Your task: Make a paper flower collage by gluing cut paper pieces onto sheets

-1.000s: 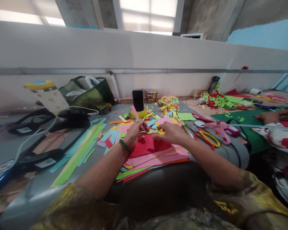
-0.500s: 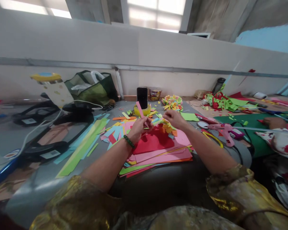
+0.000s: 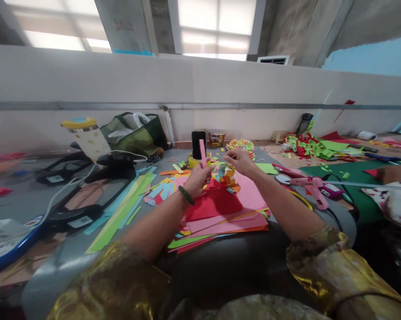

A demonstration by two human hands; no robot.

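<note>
The left hand [image 3: 200, 178] is pinching a pink strip [image 3: 203, 152] between thumb and fingers, the strip standing nearly upright in front of the phone [image 3: 198, 144]. The right hand [image 3: 238, 161] is hovering to the right, its fingers bent and drawn together; whether they are gripping anything, I cannot tell. Small orange and yellow paper pieces [image 3: 229, 179] are lying just below it, on the red sheet [image 3: 215, 203]. That sheet is resting on a stack of pink sheets [image 3: 232, 222], at the near edge of the table [image 3: 58, 262].

The phone is standing upright at a yellow tape roll [image 3: 192, 162], with a snack cup [image 3: 216, 138] just beside it. A round paper flower [image 3: 242, 146] is sitting behind the right hand. Long green strips [image 3: 120, 213] are lying on the left, near a black strap [image 3: 77, 218]. On the right, a pink glue gun [image 3: 315, 189] is lying near a white-and-red sleeve [image 3: 391, 202] of another person.
</note>
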